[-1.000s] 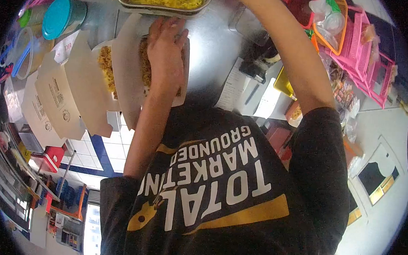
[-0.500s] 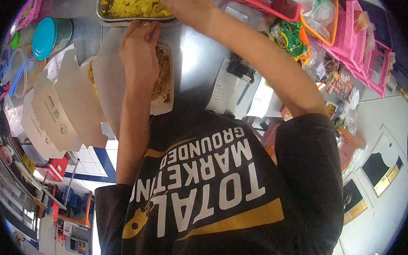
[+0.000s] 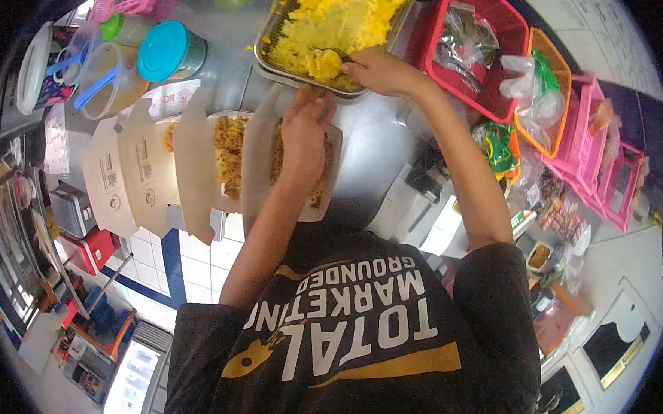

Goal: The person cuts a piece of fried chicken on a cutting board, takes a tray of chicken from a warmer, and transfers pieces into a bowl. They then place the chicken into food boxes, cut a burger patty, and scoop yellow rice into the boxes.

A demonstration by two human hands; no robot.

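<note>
- My right hand has its grip closed on a spoon dug into the yellow rice at the near edge of the metal tray.
- My left hand lies flat, fingers together, pressing on the open takeaway box of fried noodles, just in front of the tray.
- Both forearms stretch away from my chest.
- Right of the tray, a red basket crowds the worktop; left, a teal-lidded jar.
</note>
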